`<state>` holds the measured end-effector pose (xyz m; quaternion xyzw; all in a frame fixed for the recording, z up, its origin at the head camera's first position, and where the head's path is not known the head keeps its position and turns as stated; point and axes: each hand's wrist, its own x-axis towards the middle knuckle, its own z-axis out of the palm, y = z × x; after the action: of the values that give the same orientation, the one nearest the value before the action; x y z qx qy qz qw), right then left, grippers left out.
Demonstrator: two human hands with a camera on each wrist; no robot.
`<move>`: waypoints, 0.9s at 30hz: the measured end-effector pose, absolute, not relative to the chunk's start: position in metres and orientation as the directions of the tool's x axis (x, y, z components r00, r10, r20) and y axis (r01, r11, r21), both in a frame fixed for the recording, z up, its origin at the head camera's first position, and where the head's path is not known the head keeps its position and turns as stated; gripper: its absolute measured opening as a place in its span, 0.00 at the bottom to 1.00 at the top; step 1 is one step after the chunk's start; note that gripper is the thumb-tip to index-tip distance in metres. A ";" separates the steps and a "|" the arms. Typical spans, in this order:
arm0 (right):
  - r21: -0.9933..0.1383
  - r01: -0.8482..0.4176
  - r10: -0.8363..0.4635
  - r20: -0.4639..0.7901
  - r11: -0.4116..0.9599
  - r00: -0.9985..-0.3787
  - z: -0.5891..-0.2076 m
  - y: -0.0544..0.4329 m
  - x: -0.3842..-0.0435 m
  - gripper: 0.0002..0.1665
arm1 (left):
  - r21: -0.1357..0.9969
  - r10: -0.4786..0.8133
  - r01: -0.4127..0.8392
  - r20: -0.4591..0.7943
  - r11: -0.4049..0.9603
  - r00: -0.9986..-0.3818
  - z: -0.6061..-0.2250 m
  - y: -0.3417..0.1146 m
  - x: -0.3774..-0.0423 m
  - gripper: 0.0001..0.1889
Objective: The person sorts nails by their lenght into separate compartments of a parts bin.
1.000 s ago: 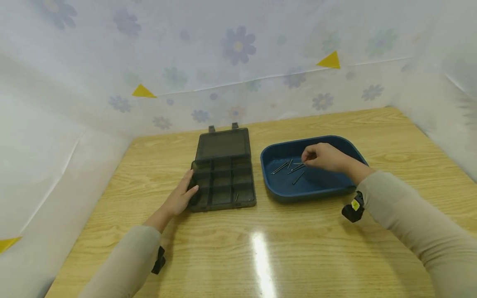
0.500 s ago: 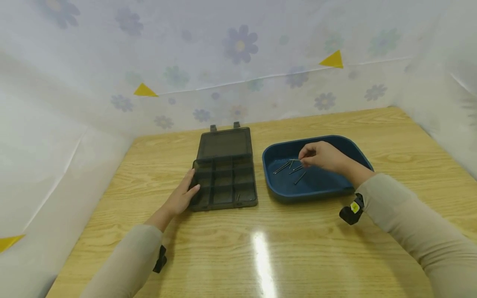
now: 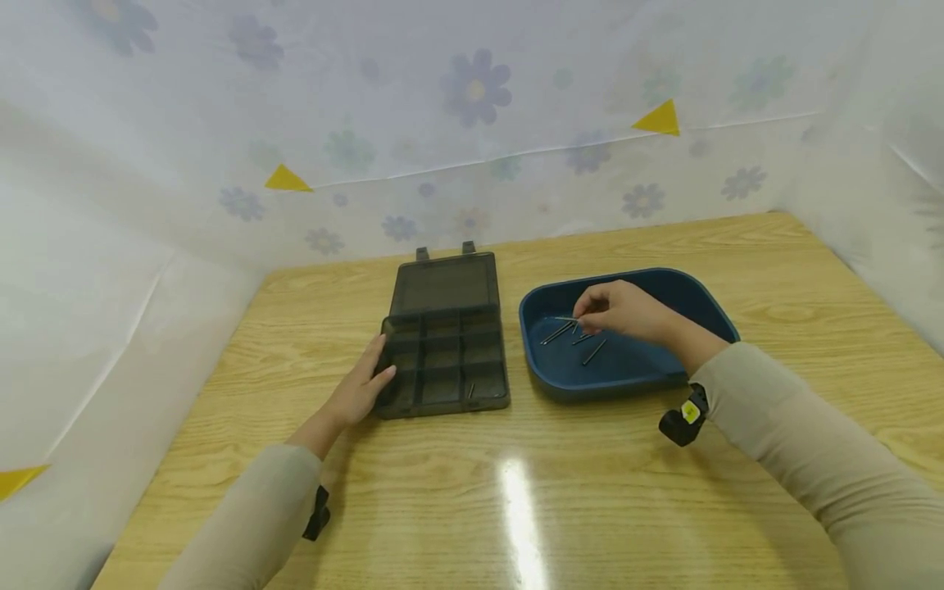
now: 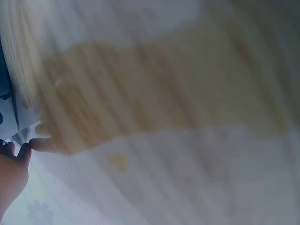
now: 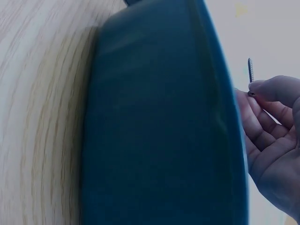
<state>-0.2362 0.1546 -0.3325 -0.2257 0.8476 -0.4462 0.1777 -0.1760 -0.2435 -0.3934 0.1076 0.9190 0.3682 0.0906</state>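
My right hand [image 3: 627, 313] is over the blue tray [image 3: 627, 383], pinching a screw [image 5: 251, 70] between thumb and fingertip; its thread sticks up past the fingers in the right wrist view. Below the hand, several more long screws [image 3: 594, 352] lie loose on the tray floor. To the left, a dark see-through compartment box [image 3: 440, 387] lies open with its lid [image 3: 446, 283] folded back. One small screw [image 3: 472, 391] is in its front right compartment. My left hand [image 3: 357, 393] rests against the box's left side with fingers extended and thumb at the edge.
Both containers are on a wood-grain table [image 3: 413, 500], with a gap of table between them. A pale flowered sheet [image 3: 398, 106] hangs behind and along the sides. Two lid latches [image 3: 468, 247] point toward the sheet.
My right hand has lifted slightly and shifted left over the tray with the screw in its pinch. The left hand has stayed at the box.
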 end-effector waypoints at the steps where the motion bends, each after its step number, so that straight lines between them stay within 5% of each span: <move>1: -0.839 -0.226 -0.547 -0.099 0.495 -0.831 -0.333 0.153 -0.236 0.11 | 0.694 0.262 0.131 -0.087 0.708 -0.961 -0.394 -0.243 -0.176 0.31; 27: -0.897 -0.205 -0.579 -0.066 0.390 -0.813 -0.330 0.101 -0.233 0.11 | 0.686 0.268 0.145 -0.075 0.713 -0.961 -0.394 -0.244 -0.177 0.31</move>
<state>-0.2329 0.1009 -0.3298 -0.2415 0.8123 -0.4965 0.1881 -0.1771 -0.2441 -0.3943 0.1119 0.9217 0.3617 0.0847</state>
